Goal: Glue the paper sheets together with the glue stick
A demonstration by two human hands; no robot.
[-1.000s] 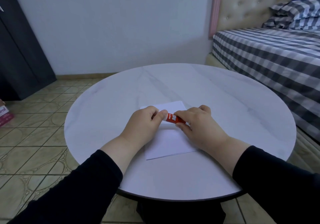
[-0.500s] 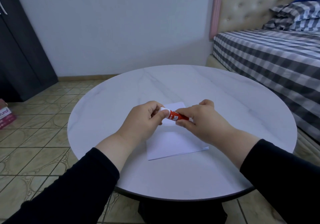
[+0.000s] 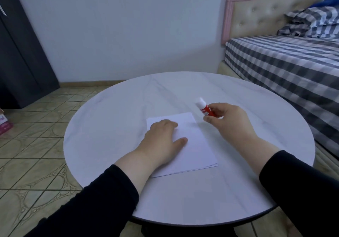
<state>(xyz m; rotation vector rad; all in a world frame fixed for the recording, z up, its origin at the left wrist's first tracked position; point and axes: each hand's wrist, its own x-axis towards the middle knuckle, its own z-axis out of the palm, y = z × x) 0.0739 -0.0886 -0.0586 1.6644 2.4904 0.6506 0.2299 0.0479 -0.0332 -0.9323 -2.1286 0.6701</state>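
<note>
a bedroom in a home is shown. a bed [image 3: 286, 68] with a grey and white checked sheet is seen at the right, backed by a tufted beige headboard [image 3: 260, 15] edged in pink, with checked pillows [image 3: 311, 22] piled against it. a round marble-look desk [image 3: 128, 108] is set just beside the bed. the floor [image 3: 36, 126] is laid with patterned beige tiles, a dark wardrobe [image 3: 18, 53] is placed at the left, and a plain pale wall [image 3: 128, 26] is seen behind.
</note>
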